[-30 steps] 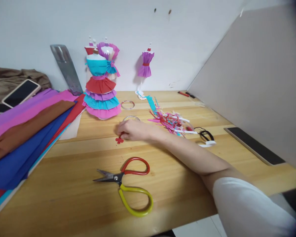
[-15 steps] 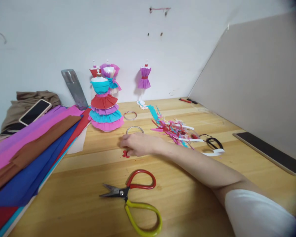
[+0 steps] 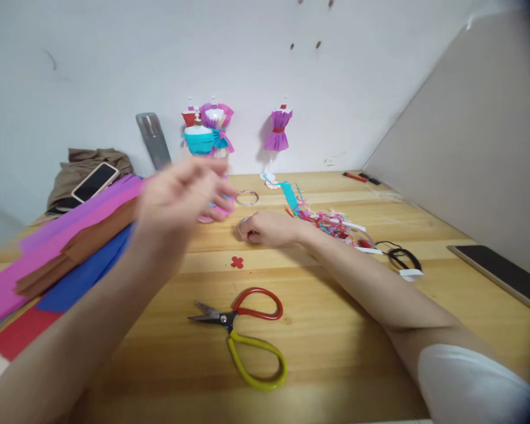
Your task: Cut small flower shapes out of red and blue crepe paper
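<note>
My left hand (image 3: 183,194), blurred by motion, is raised in front of the layered paper dress form (image 3: 198,141), its fingers apart and nothing seen in them. My right hand (image 3: 267,228) rests on the table over a thin ring, its fingers curled; whether it grips the ring cannot be made out. Just below it lies a red flower-shaped cutout (image 3: 237,262). Nearer to me, scissors (image 3: 224,320) with one red and one yellow handle lie with their blades parted. Another ring (image 3: 248,198) lies behind my right hand.
Colored paper sheets (image 3: 88,235), a phone (image 3: 96,182) on brown cloth and a grey bottle (image 3: 153,141) are at the left. Paper scraps (image 3: 327,224), a black cord loop (image 3: 404,257) and a dark device (image 3: 503,274) lie right. A purple dress form (image 3: 278,131) stands behind.
My left hand has come into view from the left. My right hand has moved off the red cutout, up to the near ring. The view has shifted slightly.
</note>
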A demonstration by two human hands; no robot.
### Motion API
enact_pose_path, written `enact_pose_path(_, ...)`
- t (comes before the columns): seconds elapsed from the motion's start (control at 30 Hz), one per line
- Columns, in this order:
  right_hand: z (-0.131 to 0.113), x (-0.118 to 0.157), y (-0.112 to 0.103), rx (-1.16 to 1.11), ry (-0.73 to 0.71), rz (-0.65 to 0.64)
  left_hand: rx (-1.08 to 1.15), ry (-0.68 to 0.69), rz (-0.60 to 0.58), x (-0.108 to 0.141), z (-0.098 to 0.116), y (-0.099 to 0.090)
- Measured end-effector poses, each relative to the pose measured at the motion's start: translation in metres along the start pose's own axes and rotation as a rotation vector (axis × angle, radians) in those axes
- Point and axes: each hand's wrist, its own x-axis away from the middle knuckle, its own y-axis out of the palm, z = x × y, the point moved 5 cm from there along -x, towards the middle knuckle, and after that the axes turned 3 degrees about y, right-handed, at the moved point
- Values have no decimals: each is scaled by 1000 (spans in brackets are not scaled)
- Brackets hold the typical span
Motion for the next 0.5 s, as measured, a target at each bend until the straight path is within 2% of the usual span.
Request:
enact_pose_path(0.07,6,2,-5,50,100,17,-154,-119,-210,2,-28,18)
enact_pose_path(0.13,13,5,-11,101,202,21,-381,-176,-412,4,-62,33)
enact_pose_path(0.27,24,7,-16,126,290,-22,-688,-71,-583,2,-114,41)
enact_pose_path(0.37,32,5,-15,124,317,-16,-753,-102,-573,-1,-138,36)
enact_pose_path(0.5,41,2,-11,127,347,6,-686,-145,-505,-5,-156,31)
